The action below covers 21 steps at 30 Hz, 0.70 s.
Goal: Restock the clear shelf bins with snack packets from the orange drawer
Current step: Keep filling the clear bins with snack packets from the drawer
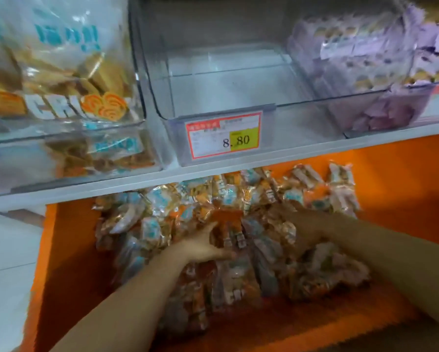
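Observation:
An orange drawer (391, 179) stands pulled out below the shelf, heaped with small snack packets (238, 250) in clear, orange and blue wrappers. My left hand (203, 246) is in the heap and grips a bunch of packets near its middle. My right hand (297, 224) is dug into the pile to the right, fingers curled among packets and partly hidden. Above, the middle clear bin (238, 102) holds no packets and carries a price tag (223, 134) reading 8.80.
The left clear bin (60, 138) holds orange and blue snack packets. The right clear bin (381, 107) holds purple packets. A white shelf edge (137, 181) runs just above the drawer. White floor or panel (7, 250) lies at the left.

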Each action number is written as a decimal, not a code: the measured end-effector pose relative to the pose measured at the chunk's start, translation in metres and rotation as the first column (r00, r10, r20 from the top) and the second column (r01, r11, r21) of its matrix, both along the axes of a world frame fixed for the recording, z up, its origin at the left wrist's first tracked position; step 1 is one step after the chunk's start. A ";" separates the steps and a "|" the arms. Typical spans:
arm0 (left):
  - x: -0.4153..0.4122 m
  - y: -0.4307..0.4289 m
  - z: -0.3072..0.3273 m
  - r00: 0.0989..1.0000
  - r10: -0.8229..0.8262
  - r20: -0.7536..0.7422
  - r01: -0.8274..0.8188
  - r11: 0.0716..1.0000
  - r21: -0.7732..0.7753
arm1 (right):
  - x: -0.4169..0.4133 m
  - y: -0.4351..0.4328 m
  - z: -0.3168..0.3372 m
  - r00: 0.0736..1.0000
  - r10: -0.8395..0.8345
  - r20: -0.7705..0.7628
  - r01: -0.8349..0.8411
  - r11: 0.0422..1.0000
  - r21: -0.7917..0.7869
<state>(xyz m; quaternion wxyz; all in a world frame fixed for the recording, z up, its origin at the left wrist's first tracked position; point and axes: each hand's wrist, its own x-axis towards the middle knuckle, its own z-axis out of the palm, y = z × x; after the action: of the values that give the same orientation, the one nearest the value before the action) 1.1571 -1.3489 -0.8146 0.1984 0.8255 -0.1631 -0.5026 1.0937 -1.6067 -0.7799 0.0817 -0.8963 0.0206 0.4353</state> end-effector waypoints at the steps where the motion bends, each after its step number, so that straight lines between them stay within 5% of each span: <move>1: -0.001 -0.003 -0.005 1.000 -0.018 -0.006 0.018 1.000 0.021 | -0.001 -0.002 -0.003 1.000 -0.008 -0.012 0.008 1.000 0.009; 6: -0.018 -0.002 -0.028 0.997 -0.050 0.050 0.044 0.991 0.125 | -0.011 0.014 -0.022 1.000 0.017 0.026 -0.019 0.997 0.069; 14: -0.043 -0.003 -0.023 0.996 -0.087 0.016 0.087 0.996 0.015 | -0.023 0.039 -0.034 0.986 -0.038 0.160 -0.006 0.963 0.269; 21: -0.036 -0.006 -0.024 0.972 -0.189 0.138 0.168 0.974 0.149 | -0.022 0.048 -0.021 0.971 0.129 0.200 -0.153 0.982 0.109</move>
<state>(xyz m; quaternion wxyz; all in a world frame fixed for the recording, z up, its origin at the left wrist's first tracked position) 1.1209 -1.3548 -0.8388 0.0826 0.8548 -0.2167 -0.4643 1.0719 -1.5583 -0.8014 0.1076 -0.9265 -0.0782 0.3520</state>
